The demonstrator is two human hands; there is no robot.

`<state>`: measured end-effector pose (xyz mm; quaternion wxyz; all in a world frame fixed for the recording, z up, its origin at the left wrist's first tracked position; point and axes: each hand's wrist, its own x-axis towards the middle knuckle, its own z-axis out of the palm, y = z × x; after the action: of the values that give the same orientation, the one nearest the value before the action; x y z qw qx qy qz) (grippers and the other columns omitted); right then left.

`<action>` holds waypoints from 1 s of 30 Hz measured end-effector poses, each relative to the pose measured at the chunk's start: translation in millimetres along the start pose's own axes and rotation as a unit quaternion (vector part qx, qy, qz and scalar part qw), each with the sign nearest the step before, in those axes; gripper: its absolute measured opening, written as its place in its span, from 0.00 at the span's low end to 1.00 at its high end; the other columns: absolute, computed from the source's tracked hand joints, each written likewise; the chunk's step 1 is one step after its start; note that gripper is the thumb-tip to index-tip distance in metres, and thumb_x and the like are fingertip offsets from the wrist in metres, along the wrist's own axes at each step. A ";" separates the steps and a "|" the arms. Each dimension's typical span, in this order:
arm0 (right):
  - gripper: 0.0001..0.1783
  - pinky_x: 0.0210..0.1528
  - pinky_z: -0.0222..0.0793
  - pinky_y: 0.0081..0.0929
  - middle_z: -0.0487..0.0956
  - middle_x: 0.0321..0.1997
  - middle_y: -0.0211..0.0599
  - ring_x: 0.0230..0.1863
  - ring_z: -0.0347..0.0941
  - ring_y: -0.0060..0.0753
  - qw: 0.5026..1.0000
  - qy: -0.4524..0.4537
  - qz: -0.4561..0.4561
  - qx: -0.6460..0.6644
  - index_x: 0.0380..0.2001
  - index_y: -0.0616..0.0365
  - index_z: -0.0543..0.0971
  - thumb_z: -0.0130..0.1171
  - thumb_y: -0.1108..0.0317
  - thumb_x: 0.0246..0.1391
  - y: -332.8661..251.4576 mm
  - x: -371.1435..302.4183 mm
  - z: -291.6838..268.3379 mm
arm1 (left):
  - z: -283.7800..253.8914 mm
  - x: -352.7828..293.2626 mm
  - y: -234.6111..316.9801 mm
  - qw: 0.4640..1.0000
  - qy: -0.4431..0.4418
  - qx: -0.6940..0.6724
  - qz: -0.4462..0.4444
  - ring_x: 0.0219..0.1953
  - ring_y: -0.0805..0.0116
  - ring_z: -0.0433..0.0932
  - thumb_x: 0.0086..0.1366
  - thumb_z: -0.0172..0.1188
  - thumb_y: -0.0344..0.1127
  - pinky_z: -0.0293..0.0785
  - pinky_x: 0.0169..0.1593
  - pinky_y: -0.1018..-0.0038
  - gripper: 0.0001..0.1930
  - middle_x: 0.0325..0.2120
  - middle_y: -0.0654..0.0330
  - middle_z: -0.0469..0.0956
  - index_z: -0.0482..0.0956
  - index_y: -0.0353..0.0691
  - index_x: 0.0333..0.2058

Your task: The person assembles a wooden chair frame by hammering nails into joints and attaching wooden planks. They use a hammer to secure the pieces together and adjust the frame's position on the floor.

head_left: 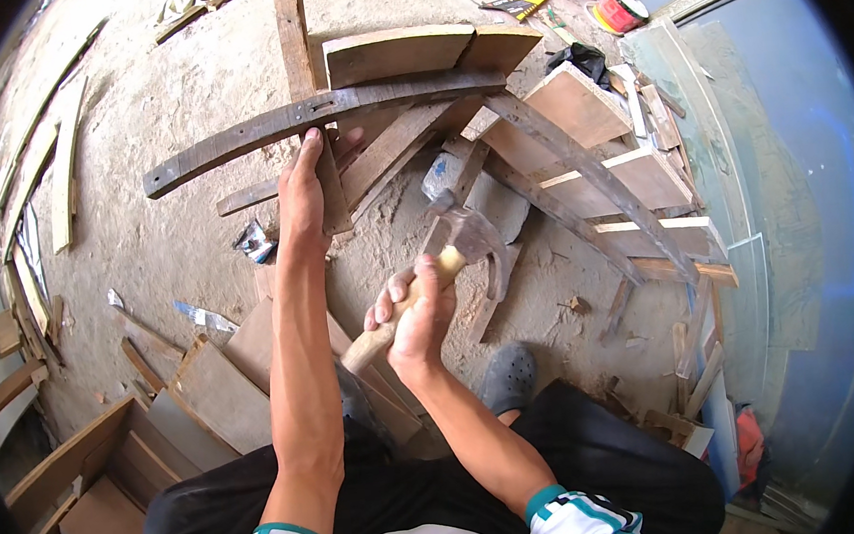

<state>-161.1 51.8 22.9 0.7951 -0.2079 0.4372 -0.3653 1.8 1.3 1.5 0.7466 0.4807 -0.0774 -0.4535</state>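
On the pale floor (181, 75), two red buckets (620, 13) were seen at the upper right, with a yellow tool (527, 3) placed to their left and a black bag (583, 58) bunched nearer. The right side was bounded by a blue panel (812, 56), beside which glassy sheets (750, 287) were stood; lower down, a red object (751, 442) was glimpsed. Planks (69, 170) were strewn at the left. A wooden box (71, 461) was seen at the lower left.
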 end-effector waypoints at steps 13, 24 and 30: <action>0.14 0.08 0.64 0.27 0.66 0.16 0.27 0.09 0.63 0.22 0.988 -0.083 0.084 -0.098 0.30 0.53 0.63 0.50 0.57 0.62 -9.4 -3.9 2.6 | -6.8 7.7 4.7 1.000 0.003 0.030 -0.003 0.36 0.68 0.79 0.71 0.43 0.48 0.74 0.40 0.75 0.23 0.43 0.53 0.80 0.72 0.34 0.50; 0.17 0.11 0.70 0.24 0.72 0.17 0.31 0.13 0.69 0.23 0.939 0.035 0.027 -0.341 0.33 0.58 0.71 0.57 0.54 0.57 -56.4 56.3 -84.6 | 17.3 -29.7 20.1 0.983 -0.070 -0.031 -0.164 0.25 0.64 0.80 0.61 0.41 0.72 0.72 0.20 0.80 0.40 0.34 0.46 0.79 0.70 0.38 0.52; 0.17 0.18 0.69 0.20 0.74 0.18 0.30 0.18 0.71 0.19 0.879 0.024 0.007 -0.476 0.31 0.58 0.75 0.64 0.54 0.53 -118.2 79.6 -163.9 | 6.3 -20.3 14.7 0.969 -0.110 -0.063 -0.211 0.09 0.78 0.58 0.56 0.42 0.77 0.51 0.12 0.85 0.45 0.12 0.64 0.64 0.73 0.34 0.45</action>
<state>-319.1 -87.2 -30.5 0.5918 -0.5495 0.5791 -0.1118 -4.6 14.4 22.9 0.6502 0.3851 -0.0270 -0.6544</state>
